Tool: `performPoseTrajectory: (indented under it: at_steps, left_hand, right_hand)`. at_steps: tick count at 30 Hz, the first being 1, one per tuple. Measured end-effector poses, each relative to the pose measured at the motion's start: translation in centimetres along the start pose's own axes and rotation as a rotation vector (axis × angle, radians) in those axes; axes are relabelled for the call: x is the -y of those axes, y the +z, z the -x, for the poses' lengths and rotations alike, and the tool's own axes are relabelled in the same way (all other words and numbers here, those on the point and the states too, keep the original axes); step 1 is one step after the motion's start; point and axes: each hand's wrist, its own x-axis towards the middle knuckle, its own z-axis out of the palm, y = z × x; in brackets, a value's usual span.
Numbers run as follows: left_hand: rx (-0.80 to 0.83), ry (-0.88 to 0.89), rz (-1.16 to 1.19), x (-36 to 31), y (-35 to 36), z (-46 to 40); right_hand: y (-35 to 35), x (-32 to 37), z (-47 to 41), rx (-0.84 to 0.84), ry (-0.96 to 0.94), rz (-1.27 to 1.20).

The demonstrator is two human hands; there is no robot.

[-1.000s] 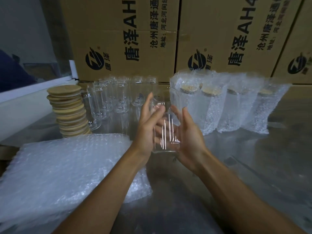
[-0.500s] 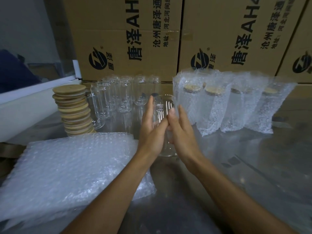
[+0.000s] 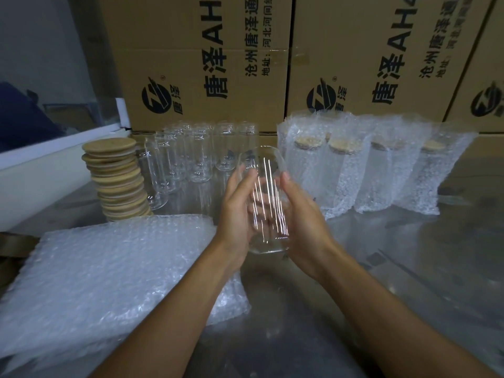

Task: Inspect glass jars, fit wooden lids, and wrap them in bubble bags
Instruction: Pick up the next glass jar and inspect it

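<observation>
A clear, smooth glass jar (image 3: pixel 266 203), cylindrical and lidless, is held above the shiny table (image 3: pixel 409 268) between the left hand (image 3: pixel 236 211) and right hand (image 3: pixel 305 216), straight fingers pressing its sides. Round wooden lids (image 3: pixel 116 178) are stacked far left, a pile of flat bubble bags (image 3: pixel 109 276) lies near left, and bagged jars (image 3: pixel 362 170) stand right.

Two bare forearms, no sleeves in view, no watch or bands at the wrists. Left hand (image 3: pixel 237 211) and right hand (image 3: pixel 305 214) ungloved, ringless on the visible fingers; fingernails short.
</observation>
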Motion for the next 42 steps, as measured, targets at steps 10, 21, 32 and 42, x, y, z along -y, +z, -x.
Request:
performPoseTrajectory:
  at_steps: [10,21,32,42]
  left_hand:
    - [-0.081,-0.022,-0.137,-0.5,-0.2,0.3]
    - [-0.137,0.206,-0.617,-1.0,-0.5,-0.1]
    - [-0.229,-0.476,-1.75,-2.8,-4.6,-0.4]
    - [-0.148,-0.514,-1.897,-1.8,-4.4,-0.9]
  right_hand:
    - [-0.6,-0.6,-0.7,0.011,-0.123,0.2]
    - [-0.9,-1.2,-0.2,-0.081,-0.361,0.671]
    - [-2.4,-3.0,-1.3,-0.13,-0.34,0.756]
    - [-3.2,-3.2,-1.9,-0.096,-0.331,0.753]
